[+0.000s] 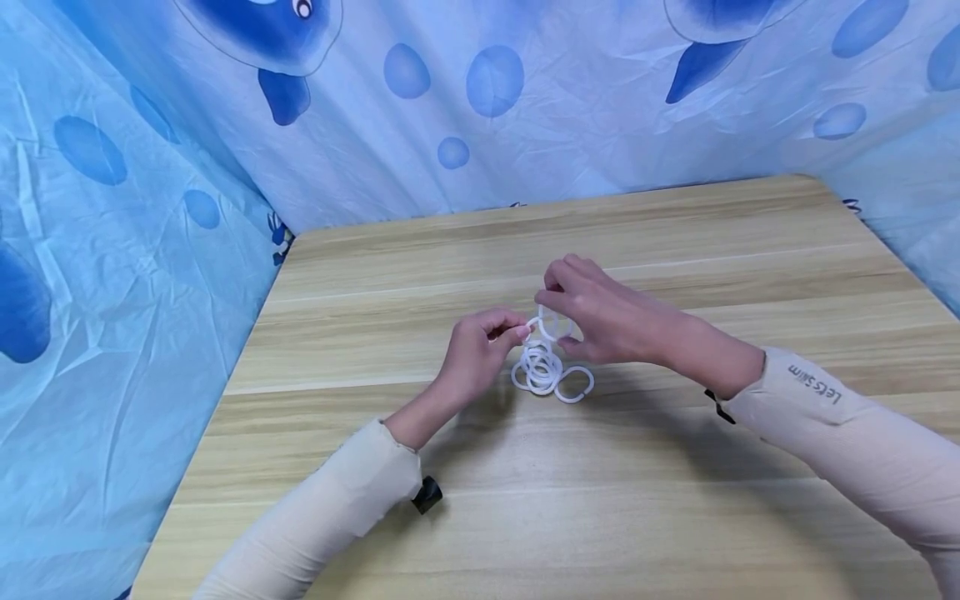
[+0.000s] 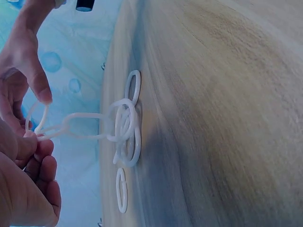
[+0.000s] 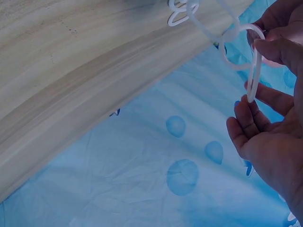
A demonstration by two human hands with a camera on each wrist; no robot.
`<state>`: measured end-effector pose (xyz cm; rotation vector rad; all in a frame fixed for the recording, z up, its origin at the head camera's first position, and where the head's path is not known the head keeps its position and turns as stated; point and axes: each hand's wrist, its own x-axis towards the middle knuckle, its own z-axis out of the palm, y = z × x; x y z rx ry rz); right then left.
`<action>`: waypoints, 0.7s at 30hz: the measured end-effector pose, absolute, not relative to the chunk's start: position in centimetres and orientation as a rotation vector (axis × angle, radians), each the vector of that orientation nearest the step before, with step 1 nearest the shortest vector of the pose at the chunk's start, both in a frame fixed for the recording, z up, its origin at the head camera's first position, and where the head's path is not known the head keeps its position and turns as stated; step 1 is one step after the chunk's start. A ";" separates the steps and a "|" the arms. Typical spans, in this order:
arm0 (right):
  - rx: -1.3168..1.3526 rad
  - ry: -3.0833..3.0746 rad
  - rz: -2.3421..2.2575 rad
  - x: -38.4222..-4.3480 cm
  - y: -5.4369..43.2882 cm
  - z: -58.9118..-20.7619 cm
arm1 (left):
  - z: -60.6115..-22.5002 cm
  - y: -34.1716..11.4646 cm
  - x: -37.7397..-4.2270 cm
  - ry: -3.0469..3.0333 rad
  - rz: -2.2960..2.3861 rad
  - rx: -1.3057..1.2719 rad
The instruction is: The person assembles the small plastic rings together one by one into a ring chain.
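My left hand (image 1: 476, 354) pinches a white plastic chain link (image 2: 46, 135) between thumb and fingertips. Facing it, my right hand (image 1: 603, 312) holds another white link (image 3: 256, 80) between its thumb and fingers. The two held links meet close to the fingertips. From them a short linked stretch slants down to a small heap of white oval links (image 1: 540, 368) on the table, as the left wrist view shows. One link (image 2: 118, 189) lies beside that heap, apart from it in this view. How the heaped links join is hard to tell where they overlap.
The wood-grain table (image 1: 600, 517) spreads out around both hands. Behind it and at its left hangs a blue curtain (image 1: 495, 79) with whale and bubble prints. A small black device (image 1: 427, 495) sits under the left sleeve cuff, another (image 1: 720, 407) under the right.
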<state>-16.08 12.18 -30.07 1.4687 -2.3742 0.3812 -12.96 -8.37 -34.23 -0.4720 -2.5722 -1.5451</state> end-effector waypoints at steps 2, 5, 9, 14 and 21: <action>1.477 -2.395 0.356 -16.1 12.1 -30.0 | -34.3 -8.4 -13.0 -2.575 -1.502 -0.494; 1.485 -2.437 0.329 -16.1 12.1 -29.9 | -34.4 -8.4 -13.0 -2.575 -1.446 -0.524; 1.490 -2.480 0.318 -16.0 12.0 -29.9 | -34.6 -8.6 -13.0 -2.567 -1.386 -0.549; 1.497 -2.509 0.325 -16.0 11.8 -30.2 | -34.6 -8.5 -13.1 -2.537 -1.318 -0.613; 1.459 -2.412 0.422 -16.6 11.8 -30.7 | -34.5 -8.1 -13.1 -2.544 -1.337 -0.620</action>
